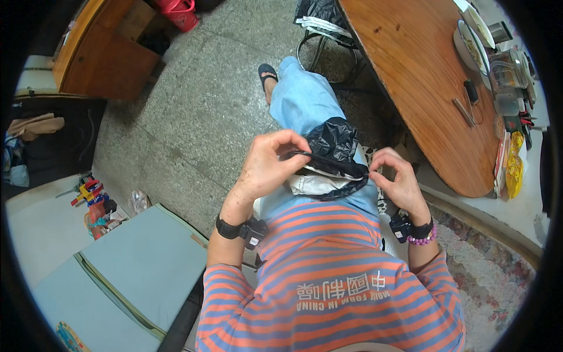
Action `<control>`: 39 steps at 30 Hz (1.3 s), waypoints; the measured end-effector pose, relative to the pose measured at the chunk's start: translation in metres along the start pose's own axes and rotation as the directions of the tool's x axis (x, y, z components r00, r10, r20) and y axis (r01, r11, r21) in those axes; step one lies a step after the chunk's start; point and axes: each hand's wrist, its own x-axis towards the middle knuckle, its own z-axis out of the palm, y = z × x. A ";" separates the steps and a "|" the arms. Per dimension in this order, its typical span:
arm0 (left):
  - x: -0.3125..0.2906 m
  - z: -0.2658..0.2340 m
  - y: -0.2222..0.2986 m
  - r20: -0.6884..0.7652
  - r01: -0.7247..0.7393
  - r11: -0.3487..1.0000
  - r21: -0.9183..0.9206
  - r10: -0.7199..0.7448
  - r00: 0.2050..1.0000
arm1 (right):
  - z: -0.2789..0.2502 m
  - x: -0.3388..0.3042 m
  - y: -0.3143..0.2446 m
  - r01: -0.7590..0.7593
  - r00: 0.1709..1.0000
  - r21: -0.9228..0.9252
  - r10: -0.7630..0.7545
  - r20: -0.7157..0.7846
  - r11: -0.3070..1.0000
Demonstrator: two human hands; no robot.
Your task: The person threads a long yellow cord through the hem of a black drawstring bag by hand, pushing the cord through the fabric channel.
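Across my lap lies a piece of thin, glossy black fabric (333, 139) with a white inner side (319, 185); I cannot tell exactly what kind of article it is. My left hand (271, 161) pinches its upper left edge between thumb and fingers. At the opposite end, my right hand (399, 179) holds the edge between thumb and forefinger, the other fingers curled. The edge is stretched between both hands, and the white side shows below it. Light blue trousers (305, 97) are under the fabric.
At the right stands a brown wooden table (422, 88) with a bowl (471, 47) near its far edge. More black and white material (322, 23) rests on a stool ahead. A pale blue cabinet (129, 276) is at my left. A red bucket (180, 13) stands far ahead.
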 end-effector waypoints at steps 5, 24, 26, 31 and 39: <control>0.006 0.024 0.007 0.162 -0.011 0.999 0.038 0.004 0.987 | 0.029 0.025 -0.045 0.269 0.961 0.151 -0.254 -0.109 0.951; -0.015 -0.017 0.041 0.291 0.119 0.992 -0.046 -0.101 0.951 | 0.035 0.013 -0.056 -0.061 0.997 0.561 0.021 0.076 0.826; -0.011 -0.013 0.035 0.306 0.128 0.990 -0.059 -0.104 0.946 | 0.038 0.012 -0.055 -0.022 0.999 0.610 -0.005 0.043 0.792; -0.004 0.009 0.020 0.318 0.045 0.994 0.104 -0.076 0.945 | 0.046 0.010 -0.047 -0.036 0.999 0.613 0.047 -0.002 0.789; -0.005 0.031 0.004 0.218 0.151 0.988 -0.006 -0.146 0.965 | 0.055 0.007 -0.035 0.105 0.988 0.452 -0.040 -0.152 0.886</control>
